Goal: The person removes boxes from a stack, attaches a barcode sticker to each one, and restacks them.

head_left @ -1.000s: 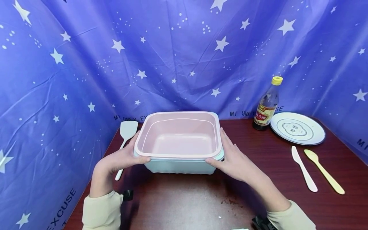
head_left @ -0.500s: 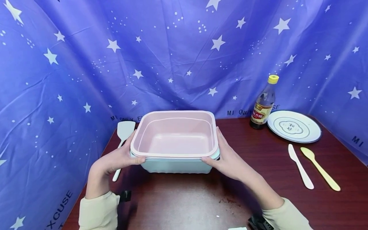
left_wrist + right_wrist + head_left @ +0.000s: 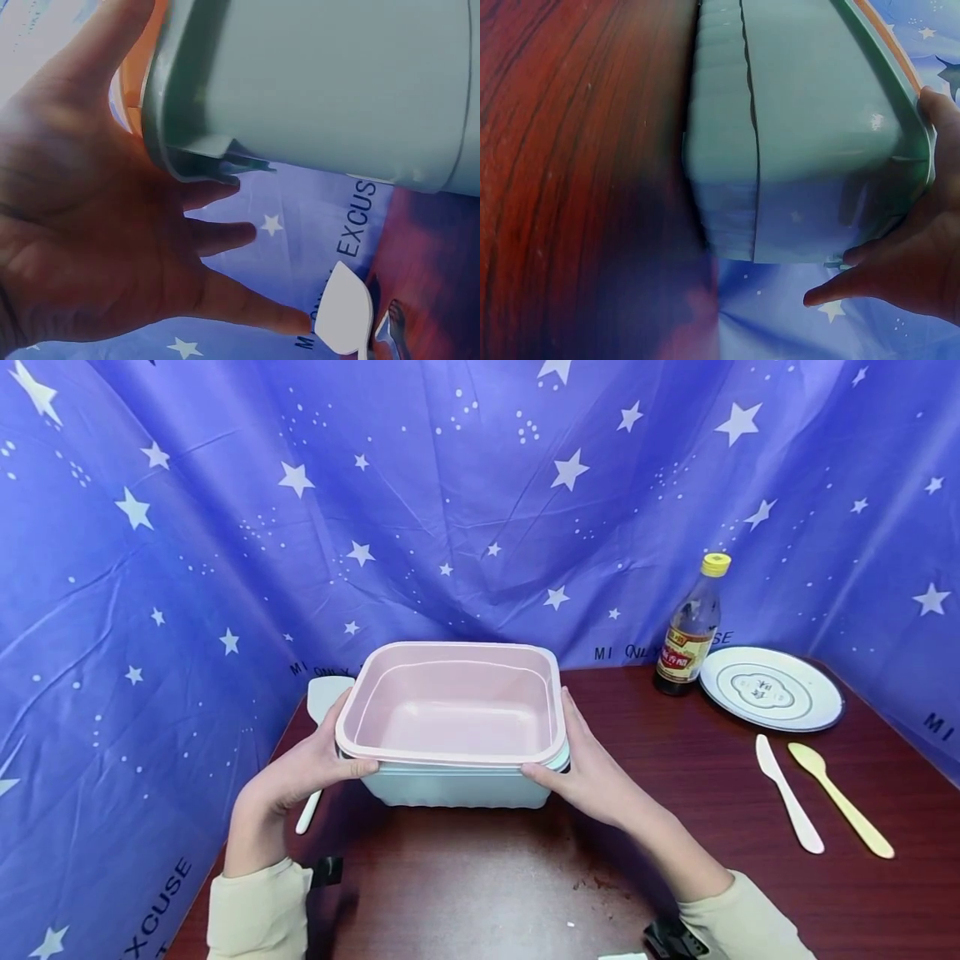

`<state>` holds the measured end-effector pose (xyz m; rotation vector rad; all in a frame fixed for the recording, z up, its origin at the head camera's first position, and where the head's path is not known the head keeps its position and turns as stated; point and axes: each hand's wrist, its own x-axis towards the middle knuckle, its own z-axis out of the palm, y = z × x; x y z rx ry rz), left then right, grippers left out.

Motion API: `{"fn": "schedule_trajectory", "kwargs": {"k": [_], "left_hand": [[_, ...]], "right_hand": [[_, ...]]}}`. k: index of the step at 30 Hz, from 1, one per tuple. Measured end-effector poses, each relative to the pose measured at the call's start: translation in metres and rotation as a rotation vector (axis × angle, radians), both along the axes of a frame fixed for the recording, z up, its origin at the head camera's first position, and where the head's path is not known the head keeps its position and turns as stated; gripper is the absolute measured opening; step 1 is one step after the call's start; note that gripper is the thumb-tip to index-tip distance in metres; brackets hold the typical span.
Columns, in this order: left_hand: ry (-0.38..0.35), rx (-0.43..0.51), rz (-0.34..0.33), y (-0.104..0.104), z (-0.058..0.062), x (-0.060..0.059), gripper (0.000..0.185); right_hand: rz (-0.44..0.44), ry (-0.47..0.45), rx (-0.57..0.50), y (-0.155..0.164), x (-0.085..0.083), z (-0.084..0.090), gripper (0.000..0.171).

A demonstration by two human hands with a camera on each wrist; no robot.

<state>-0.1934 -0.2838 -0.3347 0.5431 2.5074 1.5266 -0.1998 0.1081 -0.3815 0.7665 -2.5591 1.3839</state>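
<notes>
Change: since a second ago I see the stacked basins come slightly up and toward the left of the head view; more of the white spatula is now hidden behind their left rim, and both hands keep their hold.
Basins: a pink basin sits nested inside a pale green basin, held level over the near middle of the dark wooden surface. In the right wrist view the green base appears clear of the wood, though I cannot tell for sure.
Left hand: my left hand grips the left rim, thumb on top of the near corner; the left wrist view shows the fingers spread under the rim lip.
Right hand: my right hand grips the right rim the same way, thumb over the near corner, fingers curled below the lip.
Spatula: it lies on the surface just behind and left of the basins, handle pointing toward me.
Far right: a bottle with a yellow cap stands upright just beside a white plate.
Near right: a white plastic knife and a yellow spoon lie side by side, near each other, well apart from the basins.
Backdrop: a blue star-printed cloth hangs behind and to both sides.
</notes>
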Motion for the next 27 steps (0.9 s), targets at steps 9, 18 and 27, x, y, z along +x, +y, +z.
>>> {"fn": "schedule_trajectory", "kwargs": {"k": [9,18,27], "left_hand": [[0.074,0.059,0.001,0.004,0.013,0.005,0.105],[0.196,-0.009,0.124,0.011,0.031,0.016,0.111],[0.25,0.202,0.1,0.026,0.047,0.027,0.118]], "right_hand": [[-0.039,-0.024,0.054,0.001,0.001,0.006,0.113],[0.01,0.065,-0.044,0.006,0.004,0.027,0.112],[0.035,0.067,-0.145,0.016,0.011,0.038,0.116]]}}
